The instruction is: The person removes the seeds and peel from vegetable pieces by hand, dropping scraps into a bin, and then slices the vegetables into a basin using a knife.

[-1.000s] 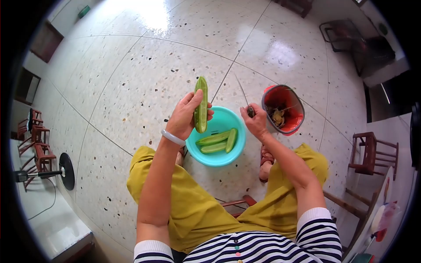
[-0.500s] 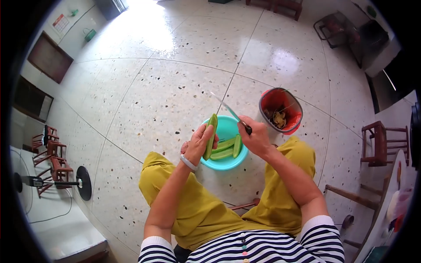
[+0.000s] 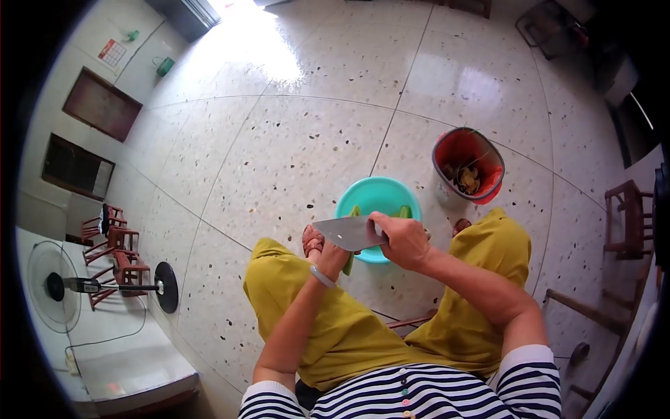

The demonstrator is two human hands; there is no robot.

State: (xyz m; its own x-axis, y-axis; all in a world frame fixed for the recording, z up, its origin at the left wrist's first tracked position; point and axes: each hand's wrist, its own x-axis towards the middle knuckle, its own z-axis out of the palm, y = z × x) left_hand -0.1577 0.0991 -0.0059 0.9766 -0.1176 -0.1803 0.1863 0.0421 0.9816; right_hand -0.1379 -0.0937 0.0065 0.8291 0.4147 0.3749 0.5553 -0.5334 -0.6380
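Currently, the right hand [image 3: 406, 241] has its fingers closed around the handle of a broad-bladed knife [image 3: 347, 232]. The blade lies across the left hand [image 3: 336, 258], whose fingers curl around a green cucumber [image 3: 348, 264]; their exact opening is hidden. The cucumber is at the near-left rim of the turquoise basin [image 3: 377, 188], which contains another green piece [image 3: 405, 211].

Knife [image 3: 347, 232] blade hides the left hand's [image 3: 333, 260] fingers and the middle of the green vegetable [image 3: 347, 265]; can't tell if blade touches it. Right hand [image 3: 407, 241] covers most of the handle. Pieces [image 3: 405, 211] in bowl [image 3: 379, 187] mostly hidden, count unclear. Scraps [image 3: 467, 179] in bin too small to identify. Calendar [image 3: 112, 52] print, far left, unreadable. Striped shirt [image 3: 426, 391] cut off at near edge.
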